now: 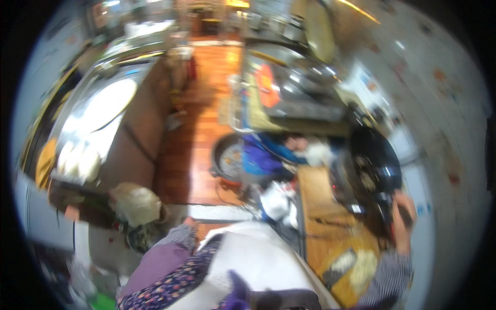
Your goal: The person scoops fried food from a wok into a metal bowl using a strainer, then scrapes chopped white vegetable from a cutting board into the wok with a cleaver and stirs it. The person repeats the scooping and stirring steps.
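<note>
At the right, my right hand (404, 217) is wrapped round the dark handle of a black pan (385, 157). A few pale bits of something show inside the pan, too blurred to name. Below it, a wooden cutting board (315, 194) carries a heap of chopped whitish food (364, 271). Beside that heap lies a wide-bladed knife (342, 262). My left hand (190, 223) hangs low by the white apron (253, 253), apart from the board. Motion blur and my sleeve hide its fingers.
Across the wooden floor (199, 103) stands a steel-topped counter (75, 124) at the left. A round bucket (227, 157) is on the floor ahead. White plastic bags (276, 201) lie left of the board. Farther off is a counter with a grey metal appliance (310, 108).
</note>
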The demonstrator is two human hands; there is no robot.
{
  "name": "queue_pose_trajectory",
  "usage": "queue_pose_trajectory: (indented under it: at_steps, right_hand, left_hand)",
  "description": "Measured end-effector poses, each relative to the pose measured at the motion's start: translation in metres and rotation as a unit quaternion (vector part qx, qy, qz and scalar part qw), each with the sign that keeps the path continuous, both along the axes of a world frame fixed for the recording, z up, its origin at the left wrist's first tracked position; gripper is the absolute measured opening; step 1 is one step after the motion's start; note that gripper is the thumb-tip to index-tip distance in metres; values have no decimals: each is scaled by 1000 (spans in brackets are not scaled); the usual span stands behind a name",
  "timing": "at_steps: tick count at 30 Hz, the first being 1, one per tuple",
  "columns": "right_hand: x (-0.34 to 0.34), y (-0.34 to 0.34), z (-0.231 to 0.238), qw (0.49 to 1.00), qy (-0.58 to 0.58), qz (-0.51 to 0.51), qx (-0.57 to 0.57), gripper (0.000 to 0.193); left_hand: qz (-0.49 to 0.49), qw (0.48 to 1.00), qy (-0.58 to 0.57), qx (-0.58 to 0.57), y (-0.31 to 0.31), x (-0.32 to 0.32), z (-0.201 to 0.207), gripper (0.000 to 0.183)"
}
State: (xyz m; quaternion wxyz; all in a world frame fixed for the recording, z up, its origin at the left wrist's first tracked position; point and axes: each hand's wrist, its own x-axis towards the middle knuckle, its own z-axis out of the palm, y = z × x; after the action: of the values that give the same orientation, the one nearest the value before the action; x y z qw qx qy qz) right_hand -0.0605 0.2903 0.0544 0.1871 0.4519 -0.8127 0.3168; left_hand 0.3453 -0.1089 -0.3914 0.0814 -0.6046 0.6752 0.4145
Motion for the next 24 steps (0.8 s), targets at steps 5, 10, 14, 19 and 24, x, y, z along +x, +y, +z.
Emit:
queue_pose_trajectory:
  at_steps: [5,10,14,19,24]
  right_hand:
    - [-38,2,-3,999,-11,-29,-25,13]
    - [-44,-3,-5,995,-80,-50,-26,13]
    - [-34,7,5,992,-123,-29,-17,12]
    - [-43,12,15,990,-125,-47,-43,12]
    - [-66,-6,-3,992,-75,-75,-64,12]
  left_hand:
    - [-32,999,-5,19,-8,10,7,37]
    - [-32,999,-8,4,-17,26,-22,36]
    - [-37,999,-9,5,-23,31,-34,35]
    - [-49,999,-3,7,-24,26,-37,33]
    - [-61,998,4,9,-26,20,-38,32]
